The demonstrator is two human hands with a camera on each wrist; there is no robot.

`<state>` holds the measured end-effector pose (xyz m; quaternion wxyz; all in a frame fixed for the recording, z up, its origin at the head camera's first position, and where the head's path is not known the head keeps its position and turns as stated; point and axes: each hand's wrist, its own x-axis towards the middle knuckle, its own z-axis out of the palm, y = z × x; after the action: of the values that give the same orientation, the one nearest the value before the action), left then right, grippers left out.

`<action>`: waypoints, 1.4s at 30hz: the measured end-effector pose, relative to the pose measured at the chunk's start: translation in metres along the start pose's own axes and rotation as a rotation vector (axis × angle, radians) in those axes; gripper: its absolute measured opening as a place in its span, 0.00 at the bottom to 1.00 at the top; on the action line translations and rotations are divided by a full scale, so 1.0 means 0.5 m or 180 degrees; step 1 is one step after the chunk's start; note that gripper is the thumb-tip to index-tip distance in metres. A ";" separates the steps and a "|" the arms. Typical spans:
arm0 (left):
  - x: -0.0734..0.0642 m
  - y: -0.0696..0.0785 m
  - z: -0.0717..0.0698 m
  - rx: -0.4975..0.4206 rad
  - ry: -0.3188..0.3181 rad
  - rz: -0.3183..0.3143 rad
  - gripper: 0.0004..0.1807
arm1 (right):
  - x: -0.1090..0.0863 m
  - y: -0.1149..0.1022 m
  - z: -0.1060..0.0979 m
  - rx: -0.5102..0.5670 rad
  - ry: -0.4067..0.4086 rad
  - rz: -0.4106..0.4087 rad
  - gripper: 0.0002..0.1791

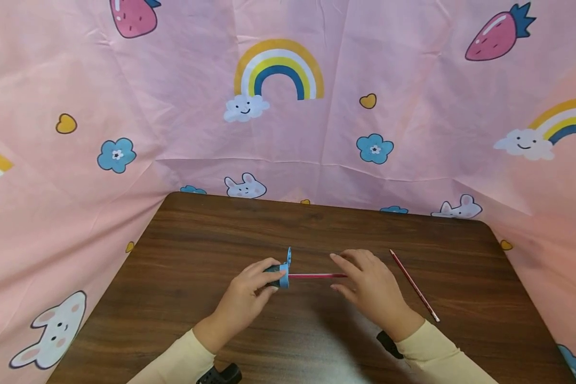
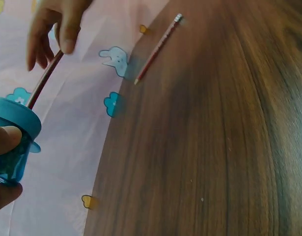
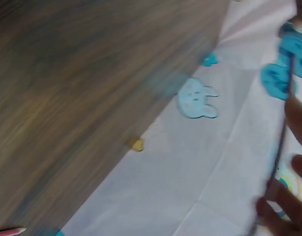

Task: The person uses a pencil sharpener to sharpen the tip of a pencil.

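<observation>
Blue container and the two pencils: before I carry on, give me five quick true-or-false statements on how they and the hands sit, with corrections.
1. The left hand holds the blue container. True.
2. The blue container is capped shut. False: its lid stands open.
3. A red pencil runs from the mouth of the blue container to the right hand. True.
4. The loose pencil has its pointed end toward the far side of the table. True.
5. The loose pencil lies to the left of the left hand. False: it lies to the right of the right hand.
</observation>
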<state>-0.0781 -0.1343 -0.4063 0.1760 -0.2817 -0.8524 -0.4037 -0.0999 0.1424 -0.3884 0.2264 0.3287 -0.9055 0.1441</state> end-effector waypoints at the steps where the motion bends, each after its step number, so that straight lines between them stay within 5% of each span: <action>1: 0.001 0.003 -0.001 -0.0047 -0.0010 -0.0111 0.23 | -0.003 0.001 0.006 -0.0067 0.0230 -0.0161 0.26; 4: 0.005 0.013 -0.004 -0.0286 -0.0025 -0.0422 0.23 | -0.007 0.005 0.024 -0.0168 0.0844 -0.0565 0.13; 6: 0.007 0.019 -0.007 -0.0394 -0.0051 -0.0589 0.23 | -0.008 0.005 0.034 -0.0224 0.1129 -0.0721 0.17; 10: 0.010 0.021 -0.015 -0.0323 -0.0142 -0.0523 0.23 | -0.009 0.000 0.038 -0.0084 0.1169 -0.0703 0.12; 12: 0.009 0.015 -0.017 -0.0111 -0.0154 -0.0205 0.23 | -0.011 -0.003 0.031 0.0223 0.0787 -0.0507 0.05; 17: 0.010 -0.003 -0.018 0.0229 -0.0048 0.0768 0.22 | -0.002 0.000 -0.002 0.1911 -0.0927 0.0598 0.03; 19: 0.010 -0.006 -0.017 0.0215 -0.0038 0.0932 0.21 | 0.006 0.005 -0.015 0.2252 -0.1369 0.0949 0.06; 21: 0.009 -0.007 -0.015 0.0191 -0.0042 0.0948 0.21 | 0.012 0.009 -0.022 0.2246 -0.1552 0.1016 0.08; 26: 0.007 -0.004 -0.008 0.0239 -0.0019 0.0628 0.22 | 0.013 0.003 -0.022 0.1419 -0.1168 0.0711 0.08; 31: 0.006 0.004 -0.001 0.0073 -0.0052 0.0071 0.23 | -0.001 0.004 -0.005 0.0230 -0.0102 -0.0027 0.20; 33: 0.006 0.008 0.000 -0.0099 -0.0022 -0.0159 0.23 | -0.006 0.010 0.002 -0.0088 0.0355 -0.0314 0.17; 35: 0.007 0.012 0.000 -0.0239 0.0008 -0.0333 0.23 | -0.009 0.014 0.009 -0.0213 0.0717 -0.0546 0.08; 38: 0.008 0.020 -0.004 -0.0352 0.0001 -0.0477 0.23 | -0.014 0.016 0.016 -0.0272 0.1031 -0.0717 0.16; 42: 0.005 0.018 -0.009 -0.0147 -0.0113 -0.0259 0.23 | -0.022 0.009 0.019 0.0104 0.0808 -0.0550 0.08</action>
<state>-0.0743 -0.1323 -0.3969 0.1377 -0.2579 -0.8567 -0.4250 -0.0985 0.1477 -0.4029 0.3452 0.3882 -0.8355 0.1791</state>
